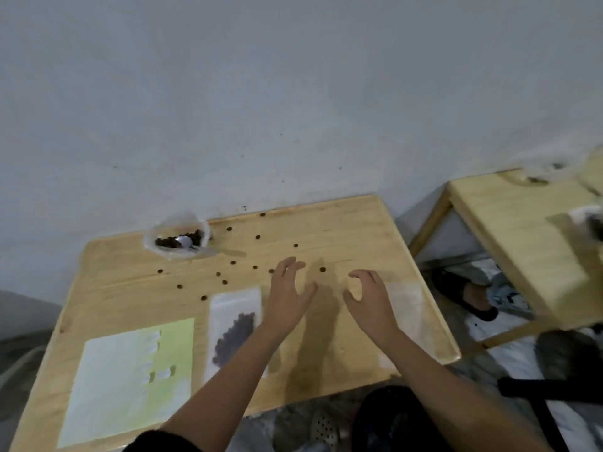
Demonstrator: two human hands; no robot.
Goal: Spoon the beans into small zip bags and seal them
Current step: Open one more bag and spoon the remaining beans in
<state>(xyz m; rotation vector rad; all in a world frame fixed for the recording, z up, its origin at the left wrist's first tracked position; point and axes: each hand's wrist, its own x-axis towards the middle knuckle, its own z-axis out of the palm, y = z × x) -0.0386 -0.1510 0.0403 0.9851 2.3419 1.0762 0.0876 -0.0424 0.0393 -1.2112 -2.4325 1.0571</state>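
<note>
Two hands, the left hand (287,298) and the right hand (370,300), are hovering over a wooden table (342,230), fingers loosely spread and gripping nothing. A filled bag (235,331) is lying flat beside the left wrist; loose beans (233,262) are lying scattered toward a bowl (176,254) holding more.

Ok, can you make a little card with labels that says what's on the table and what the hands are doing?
left hand: open, over the table, holds nothing
right hand: open, fingers loosely curled, holds nothing
table: wooden, against a wall
clear tub: far left corner, beans inside
spoon: white, lying in the tub
loose beans: scattered between tub and hands
filled bag: flat, beside left hand; seal unclear
empty bag: flat, by right hand
green sheet: near left corner
</note>
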